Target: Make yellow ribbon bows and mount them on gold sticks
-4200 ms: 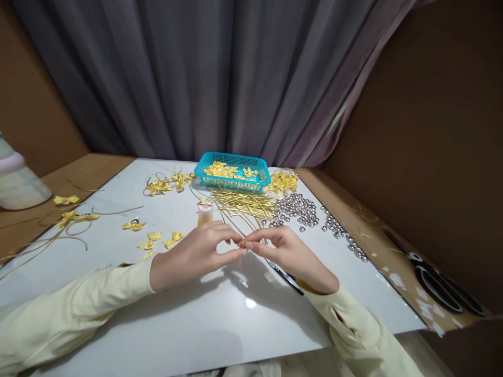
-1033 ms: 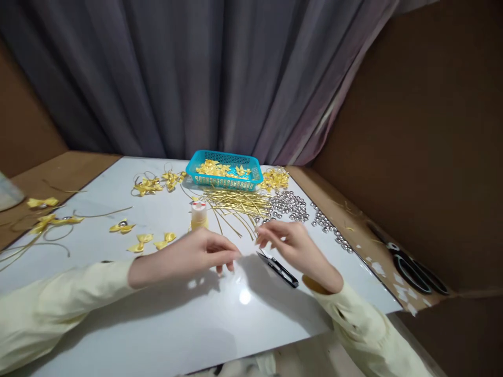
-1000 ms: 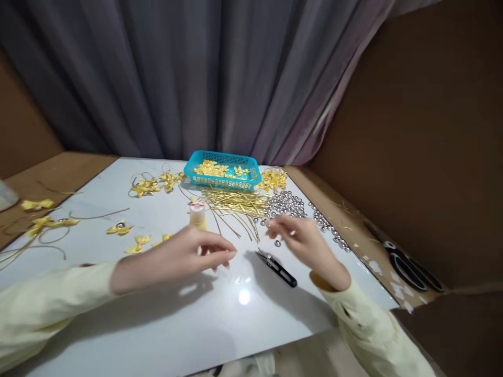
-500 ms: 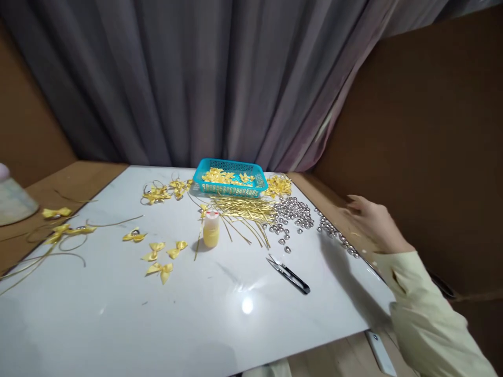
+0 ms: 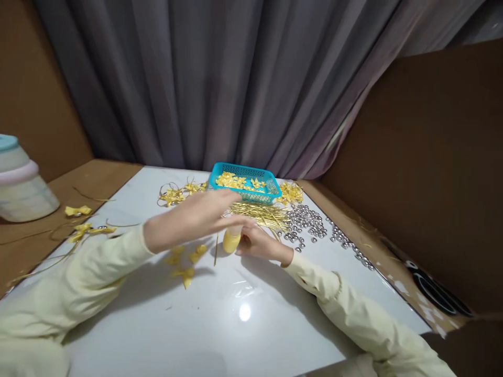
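In the head view, the left hand (image 5: 198, 214) reaches over the top of the yellow bottle (image 5: 231, 243) with fingers extended and thumb apart, while the right hand (image 5: 258, 243) curls against the bottle's right side, though whether it grips is hard to tell. The bottle stands on the white table (image 5: 196, 335), before the gold cords (image 5: 262, 213) and blue basket (image 5: 257, 197).

The blurred left hand (image 5: 198, 215) hides the top of the yellow container (image 5: 231, 242).
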Demonstrator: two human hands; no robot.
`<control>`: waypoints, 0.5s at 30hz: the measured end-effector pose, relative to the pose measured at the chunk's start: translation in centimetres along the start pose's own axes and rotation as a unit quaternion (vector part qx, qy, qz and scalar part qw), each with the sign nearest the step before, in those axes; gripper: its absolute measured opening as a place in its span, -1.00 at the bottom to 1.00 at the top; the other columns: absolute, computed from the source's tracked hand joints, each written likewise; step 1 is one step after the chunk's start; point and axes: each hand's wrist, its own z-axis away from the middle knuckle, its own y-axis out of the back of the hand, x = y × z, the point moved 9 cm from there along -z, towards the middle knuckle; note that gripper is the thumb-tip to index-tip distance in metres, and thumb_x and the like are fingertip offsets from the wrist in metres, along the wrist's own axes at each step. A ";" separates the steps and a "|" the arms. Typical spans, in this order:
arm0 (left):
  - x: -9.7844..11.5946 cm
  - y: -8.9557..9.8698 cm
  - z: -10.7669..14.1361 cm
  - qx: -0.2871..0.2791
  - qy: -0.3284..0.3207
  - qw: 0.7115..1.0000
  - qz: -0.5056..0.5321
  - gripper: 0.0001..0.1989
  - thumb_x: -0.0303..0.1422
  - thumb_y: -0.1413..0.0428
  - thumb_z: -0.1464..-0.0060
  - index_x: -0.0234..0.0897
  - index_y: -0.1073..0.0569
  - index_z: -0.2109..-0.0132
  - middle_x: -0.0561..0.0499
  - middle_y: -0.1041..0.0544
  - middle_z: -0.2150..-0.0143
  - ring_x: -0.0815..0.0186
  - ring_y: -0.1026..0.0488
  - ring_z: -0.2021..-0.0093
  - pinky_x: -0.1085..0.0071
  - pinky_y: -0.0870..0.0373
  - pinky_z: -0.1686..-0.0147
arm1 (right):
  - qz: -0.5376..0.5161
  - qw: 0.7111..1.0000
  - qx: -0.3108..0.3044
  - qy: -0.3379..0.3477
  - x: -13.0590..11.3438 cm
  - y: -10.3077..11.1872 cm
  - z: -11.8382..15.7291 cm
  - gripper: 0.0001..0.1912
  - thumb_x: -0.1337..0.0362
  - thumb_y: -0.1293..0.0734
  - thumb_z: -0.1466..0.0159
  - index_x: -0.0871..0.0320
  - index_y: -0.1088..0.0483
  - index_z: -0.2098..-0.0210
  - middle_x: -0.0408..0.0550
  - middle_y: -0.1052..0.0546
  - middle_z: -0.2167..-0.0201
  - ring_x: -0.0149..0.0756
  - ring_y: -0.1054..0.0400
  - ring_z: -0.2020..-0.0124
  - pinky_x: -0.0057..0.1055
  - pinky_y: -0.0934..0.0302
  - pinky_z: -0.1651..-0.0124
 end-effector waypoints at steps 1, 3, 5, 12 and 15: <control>0.6 -1.3 -0.7 -0.012 -0.011 1.000 -0.018 -0.63 -0.10 0.08 -0.23 -0.29 -0.37 0.04 -0.10 -0.49 0.14 0.18 -0.44 0.18 0.35 -0.32 0.27 | -0.012 1.000 -0.005 -0.004 0.2 0.0 0.1 -0.91 0.45 -0.40 -0.04 0.24 -0.39 0.50 -0.14 -0.43 0.54 -0.40 -0.25 0.48 -0.48 -0.14 0.38; 1.2 -3.5 -1.3 -0.045 -0.026 0.998 -0.045 -0.66 -0.14 0.09 -0.25 -0.32 -0.39 0.11 -0.09 -0.50 0.22 0.20 -0.45 0.23 0.38 -0.28 0.35 | -0.036 0.999 -0.016 -0.010 0.3 0.5 0.5 -0.88 0.40 -0.36 -0.11 0.23 -0.38 0.55 -0.16 -0.42 0.60 -0.43 -0.23 0.53 -0.49 -0.12 0.42; 1.1 -4.7 -1.1 -0.075 -0.033 0.996 -0.042 -0.72 -0.23 0.10 -0.28 -0.32 -0.40 0.18 -0.04 -0.50 0.30 0.25 -0.45 0.33 0.42 -0.23 0.42 | -0.062 0.998 -0.027 -0.016 0.0 1.5 1.1 -0.80 0.29 -0.35 -0.15 0.23 -0.39 0.57 -0.13 -0.45 0.61 -0.42 -0.26 0.54 -0.49 -0.13 0.41; 0.8 -4.6 -0.4 -0.092 -0.084 0.991 0.057 -0.77 -0.44 0.12 -0.23 -0.28 -0.43 0.26 0.00 -0.49 0.29 0.31 -0.41 0.27 0.44 -0.28 0.29 | -0.131 0.990 -0.016 -0.055 -0.6 6.3 3.4 -0.58 -0.04 -0.33 -0.13 0.19 -0.29 0.58 -0.14 -0.41 0.68 -0.44 -0.22 0.64 -0.49 -0.09 0.53; 0.8 -5.4 -0.6 -0.104 -0.081 0.987 0.087 -0.79 -0.42 0.10 -0.22 -0.28 -0.43 0.22 -0.02 -0.51 0.28 0.30 -0.42 0.25 0.42 -0.30 0.23 | -0.154 0.985 0.002 -0.072 -0.4 7.5 4.3 -0.56 -0.08 -0.33 -0.10 0.18 -0.25 0.57 -0.14 -0.41 0.67 -0.44 -0.25 0.62 -0.49 -0.10 0.52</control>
